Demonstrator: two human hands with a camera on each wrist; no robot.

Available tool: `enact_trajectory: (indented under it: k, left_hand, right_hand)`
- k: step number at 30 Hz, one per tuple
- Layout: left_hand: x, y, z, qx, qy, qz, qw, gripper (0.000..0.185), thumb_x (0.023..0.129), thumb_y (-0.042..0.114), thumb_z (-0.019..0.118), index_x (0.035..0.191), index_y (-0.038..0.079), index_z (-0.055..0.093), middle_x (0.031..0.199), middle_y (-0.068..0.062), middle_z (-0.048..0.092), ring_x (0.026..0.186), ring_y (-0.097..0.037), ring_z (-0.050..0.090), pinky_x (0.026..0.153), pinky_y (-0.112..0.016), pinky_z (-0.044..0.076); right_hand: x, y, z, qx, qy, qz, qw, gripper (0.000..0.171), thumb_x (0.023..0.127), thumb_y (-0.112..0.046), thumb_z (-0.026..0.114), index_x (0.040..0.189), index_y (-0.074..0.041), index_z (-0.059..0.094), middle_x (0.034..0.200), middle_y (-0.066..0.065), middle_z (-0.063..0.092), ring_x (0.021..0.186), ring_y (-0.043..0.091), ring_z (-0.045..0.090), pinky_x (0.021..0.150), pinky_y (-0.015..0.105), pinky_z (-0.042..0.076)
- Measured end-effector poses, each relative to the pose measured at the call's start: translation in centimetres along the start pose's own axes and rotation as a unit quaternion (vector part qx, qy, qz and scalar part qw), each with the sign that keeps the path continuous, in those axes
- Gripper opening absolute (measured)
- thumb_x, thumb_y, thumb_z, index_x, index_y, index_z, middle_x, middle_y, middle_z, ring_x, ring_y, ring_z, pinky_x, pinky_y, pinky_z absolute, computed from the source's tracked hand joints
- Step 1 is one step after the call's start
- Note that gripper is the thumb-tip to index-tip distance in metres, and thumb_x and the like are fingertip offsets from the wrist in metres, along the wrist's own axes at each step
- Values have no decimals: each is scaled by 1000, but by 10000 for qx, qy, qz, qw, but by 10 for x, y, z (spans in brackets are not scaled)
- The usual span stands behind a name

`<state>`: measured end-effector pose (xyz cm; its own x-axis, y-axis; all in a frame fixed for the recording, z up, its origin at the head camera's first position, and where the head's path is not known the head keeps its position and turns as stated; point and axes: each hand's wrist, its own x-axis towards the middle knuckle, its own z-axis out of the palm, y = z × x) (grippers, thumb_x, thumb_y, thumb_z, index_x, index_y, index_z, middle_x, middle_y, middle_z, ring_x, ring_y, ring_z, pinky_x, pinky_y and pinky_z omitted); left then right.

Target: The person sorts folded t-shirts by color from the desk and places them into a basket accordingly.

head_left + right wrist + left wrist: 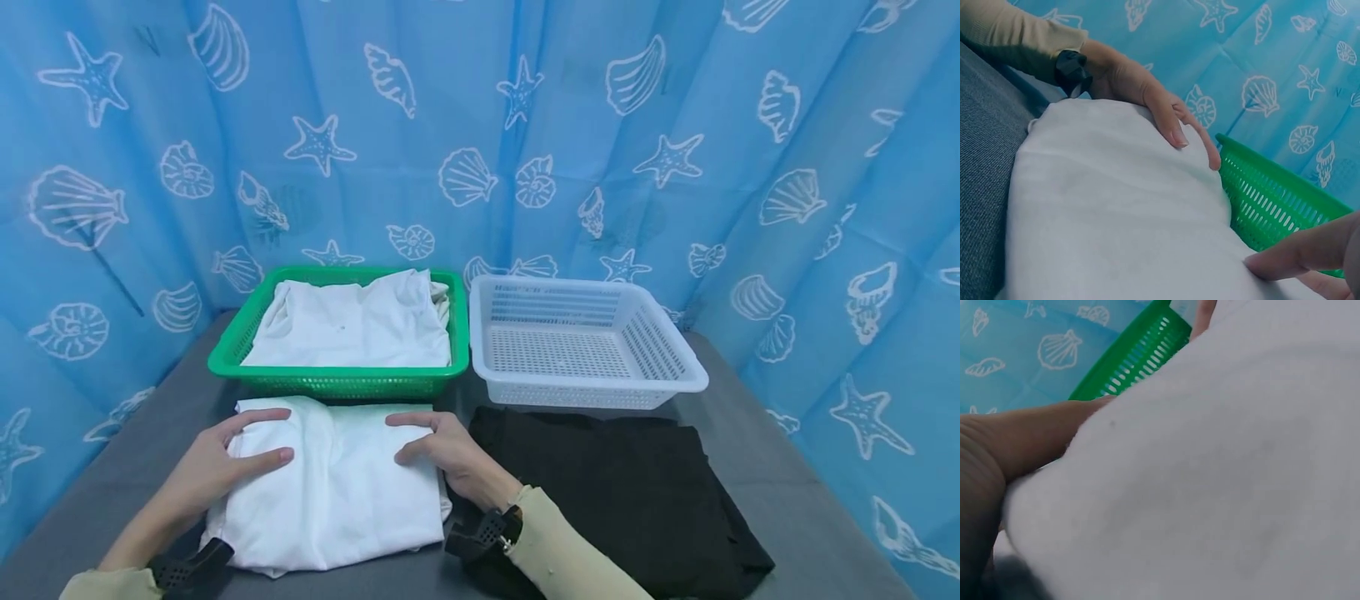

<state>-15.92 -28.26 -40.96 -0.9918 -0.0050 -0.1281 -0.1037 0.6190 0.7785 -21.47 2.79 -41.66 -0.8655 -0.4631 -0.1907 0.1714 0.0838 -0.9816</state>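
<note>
A folded white garment (337, 492) lies in front of the green basket; its exact kind cannot be told. My left hand (213, 467) grips its left side, the thumb on top and the forefinger along the far left corner. At the right side my right hand (457, 454) holds the cloth, its thumb and forefinger on the upper face and the other fingers largely hidden. In the right wrist view the left hand (1141, 94) shows at the garment's far end. White cloth (1210, 475) fills most of the left wrist view.
The green basket (337, 383) holds white folded clothes (352, 321). Beside it stands a white basket (585, 393) with bare mesh inside. Black folded clothing (600, 492) lies to the right on the grey tabletop (795, 475). A blue shell-patterned curtain (480, 125) hangs behind.
</note>
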Motion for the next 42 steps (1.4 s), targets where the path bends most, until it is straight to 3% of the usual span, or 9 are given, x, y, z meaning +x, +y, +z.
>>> enact_trajectory:
  k: [8, 12, 17, 21, 25, 38, 42]
  left_hand:
    - [-2, 5, 1, -163, 377, 397, 9984, 76, 82, 52, 76, 143, 12, 52, 149, -24, 38, 135, -45, 30, 92, -70, 34]
    - [-6, 9, -1, -341, 614, 605, 9957, 73, 83, 49, 77, 142, 13, 53, 148, -22, 39, 131, -41, 35, 90, -62, 40]
    - [-10, 13, -6, -578, 812, 645, 9929, 71, 85, 46, 76, 145, 16, 51, 148, -21, 37, 124, -37, 41, 81, -49, 50]
    - [-12, 13, -8, -832, 951, 772, 9890, 65, 88, 41, 75, 145, 20, 51, 145, -16, 41, 114, -25, 49, 74, -35, 53]
    - [-14, 14, -7, -992, 1024, 1006, 9847, 61, 90, 34, 74, 145, 22, 51, 140, -11, 45, 103, -14, 54, 72, -30, 54]
    - [-22, 27, -6, -1499, 899, 1291, 9761, 64, 93, 24, 72, 150, 26, 44, 138, -8, 41, 108, -18, 52, 74, -29, 55]
    - [-25, 33, -8, -1695, 664, 1464, 9723, 67, 93, 18, 71, 152, 27, 40, 142, -8, 39, 112, -17, 51, 76, -29, 55]
  right_hand:
    - [-1, -6, -2, -171, 140, -67, 9997, 41, 76, 1, 79, 114, -14, 75, 125, 2, 58, 116, 22, 49, 101, 45, 37]
    - [-6, -14, -4, -187, 277, -45, 9994, 39, 76, -3, 81, 112, -19, 76, 127, 2, 55, 113, 23, 51, 96, 43, 41]
    - [-10, -27, -9, -63, 275, -75, 9996, 41, 76, -4, 81, 113, -21, 76, 118, 3, 63, 100, 23, 62, 85, 39, 49]
    - [-16, -39, -13, 9, 267, -255, 9993, 42, 76, -3, 81, 115, -19, 75, 119, 4, 64, 98, 23, 63, 83, 38, 51]
    - [-21, -49, -17, 112, 216, -362, 9991, 42, 78, -3, 81, 117, -17, 75, 121, 6, 63, 99, 24, 63, 84, 38, 51]
    - [-24, -60, -26, 597, 140, -100, 9981, 46, 79, -1, 79, 121, -15, 72, 119, 11, 65, 98, 27, 65, 83, 40, 52]
    - [-28, -65, -27, 627, 202, -151, 9977, 47, 78, -1, 79, 122, -16, 72, 123, 10, 62, 103, 27, 63, 85, 41, 51]
